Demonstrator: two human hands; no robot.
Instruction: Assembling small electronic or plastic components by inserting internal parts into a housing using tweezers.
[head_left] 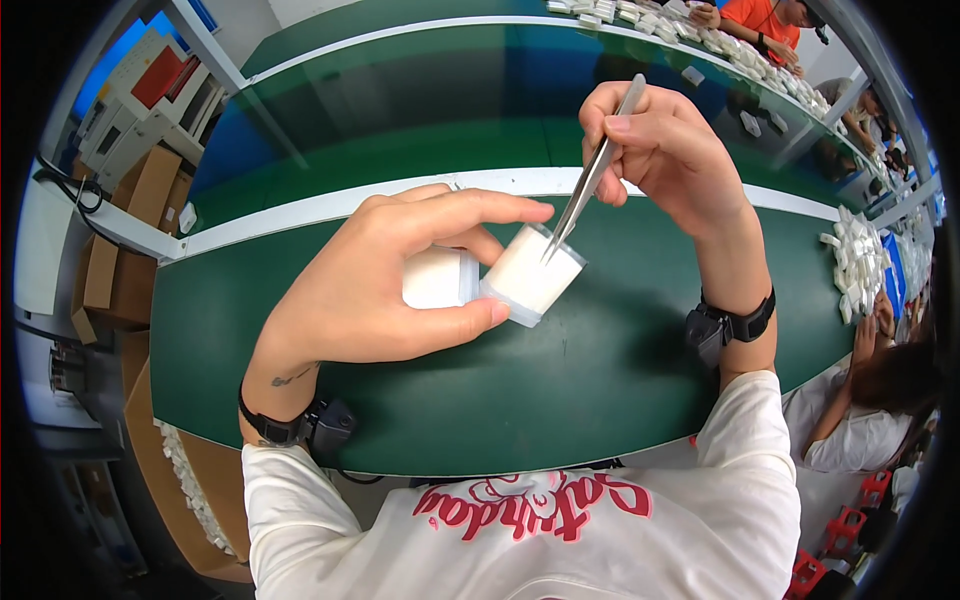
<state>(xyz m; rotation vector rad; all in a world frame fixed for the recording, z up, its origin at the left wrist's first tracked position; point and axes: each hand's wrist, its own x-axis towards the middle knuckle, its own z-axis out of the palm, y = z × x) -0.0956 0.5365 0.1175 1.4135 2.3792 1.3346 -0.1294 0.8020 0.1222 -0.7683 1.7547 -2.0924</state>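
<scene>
My left hand is closed around a small clear plastic box above the green table. The box appears to stand open, with one white-filled part against my palm and another tilted to the right between thumb and fingers. Whether the two parts are joined is hidden by my fingers. White material fills the right part. In my right hand metal tweezers are pinched, pointing down and left. Their tips touch or hover just over the white material; I cannot tell which.
The green table lies under my hands, with a white rail along its far side. Piles of small white boxes lie at the right. Cardboard boxes stand at the left. Other people work at the far right.
</scene>
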